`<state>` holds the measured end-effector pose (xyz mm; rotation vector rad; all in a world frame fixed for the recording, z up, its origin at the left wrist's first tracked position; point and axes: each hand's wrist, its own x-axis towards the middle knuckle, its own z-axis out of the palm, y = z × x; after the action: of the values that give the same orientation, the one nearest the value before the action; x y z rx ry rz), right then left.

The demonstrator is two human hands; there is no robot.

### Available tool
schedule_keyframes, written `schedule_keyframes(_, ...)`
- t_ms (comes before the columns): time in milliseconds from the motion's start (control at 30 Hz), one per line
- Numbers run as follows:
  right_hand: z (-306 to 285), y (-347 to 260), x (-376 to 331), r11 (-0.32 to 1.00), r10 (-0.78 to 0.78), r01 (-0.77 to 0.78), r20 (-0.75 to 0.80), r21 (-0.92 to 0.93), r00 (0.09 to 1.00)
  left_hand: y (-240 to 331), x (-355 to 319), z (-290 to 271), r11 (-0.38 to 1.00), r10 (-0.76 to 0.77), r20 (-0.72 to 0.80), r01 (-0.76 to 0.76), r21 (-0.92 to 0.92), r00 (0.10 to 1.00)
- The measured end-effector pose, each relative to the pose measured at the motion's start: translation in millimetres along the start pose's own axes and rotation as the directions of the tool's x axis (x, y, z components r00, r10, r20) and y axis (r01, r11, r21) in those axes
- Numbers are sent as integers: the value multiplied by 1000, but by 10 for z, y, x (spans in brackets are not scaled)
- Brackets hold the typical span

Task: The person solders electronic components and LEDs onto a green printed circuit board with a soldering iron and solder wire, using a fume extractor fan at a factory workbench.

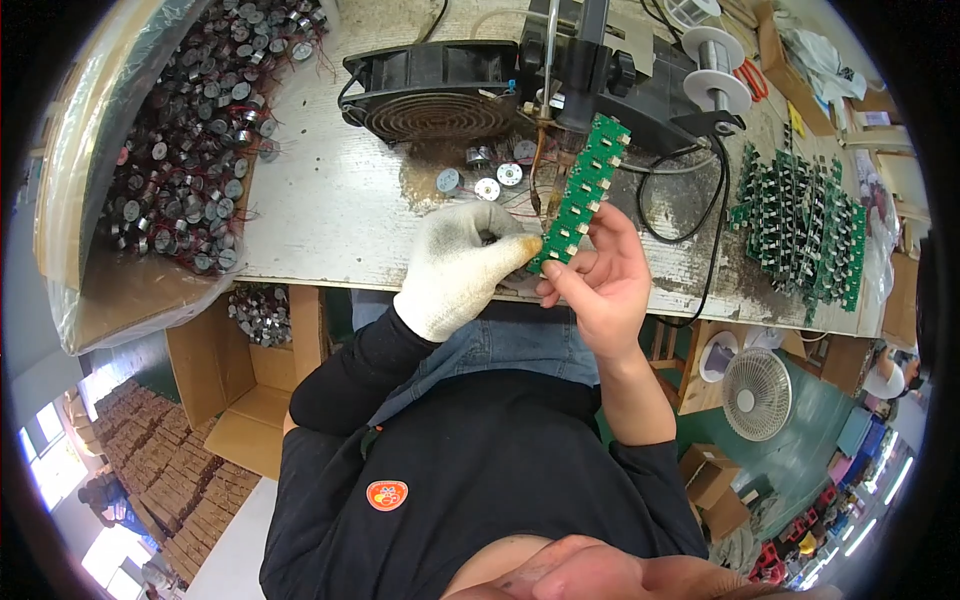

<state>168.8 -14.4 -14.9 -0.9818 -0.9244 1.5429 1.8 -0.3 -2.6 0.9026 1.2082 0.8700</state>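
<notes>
Gripping a narrow green circuit strip [581, 195] edged with pale connectors [595, 207] is my right hand [606, 292]; my gloved left hand [460, 262] curls, contents unclear.

Circuit strip [583, 193] in right hand [612, 295]

Bright, diffuse light over the bench [320, 225]; shadows soft. Windows [58, 470] at lower left blown out; strip lights [896, 482] glare at lower right. Circuit board [580, 194] fairly sharp, distant background soft. Fisheye bending toward rim; corners black.
</notes>
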Motion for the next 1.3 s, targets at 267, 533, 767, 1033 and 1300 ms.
schedule_keyframes(267,65,-31,18,997,59,-57,-24,53,998,-8,-48,-168,992,88,-6,-88,90,996)
schedule_keyframes(533,-169,53,-38,997,-41,35,-81,-74,996,14,53,-1084,639,698,-386,-281,716,603)
schedule_keyframes(767,-113,81,36,997,-37,33,-43,-76,998,646,262,-1788,331,616,-422,267,905,665)
schedule_keyframes(1033,-101,94,57,995,-55,52,-39,-89,998,694,914,-1702,89,607,-110,70,994,787)
schedule_keyframes(1300,-94,93,31,995,-59,56,-34,-77,998,689,1120,-1803,-186,560,69,45,981,826)
